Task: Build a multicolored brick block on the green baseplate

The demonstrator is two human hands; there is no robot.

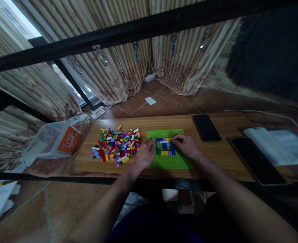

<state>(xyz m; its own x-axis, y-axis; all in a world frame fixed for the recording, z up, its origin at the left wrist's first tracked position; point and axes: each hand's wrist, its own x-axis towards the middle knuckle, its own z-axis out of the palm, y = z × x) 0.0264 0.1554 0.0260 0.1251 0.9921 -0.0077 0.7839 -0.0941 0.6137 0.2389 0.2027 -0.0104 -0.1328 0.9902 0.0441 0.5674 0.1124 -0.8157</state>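
Note:
A green baseplate (pixel 169 162) lies on the wooden table (pixel 214 153) in front of me. On it stands a small square frame of bricks (pixel 165 146) in blue, purple, yellow and green. My left hand (pixel 144 156) rests on the plate's left edge, fingers curled against the frame's left side. My right hand (pixel 186 145) reaches over the frame's top right corner with fingers pinched down on a brick there. A heap of loose coloured bricks (pixel 116 144) lies left of the plate.
A black phone (pixel 206 127) lies right of the plate, a dark tablet (pixel 257 159) and white papers (pixel 277 145) farther right. A clear plastic bag with an orange label (pixel 53 139) sits at the table's left end. Black metal bars (pixel 128 32) cross overhead.

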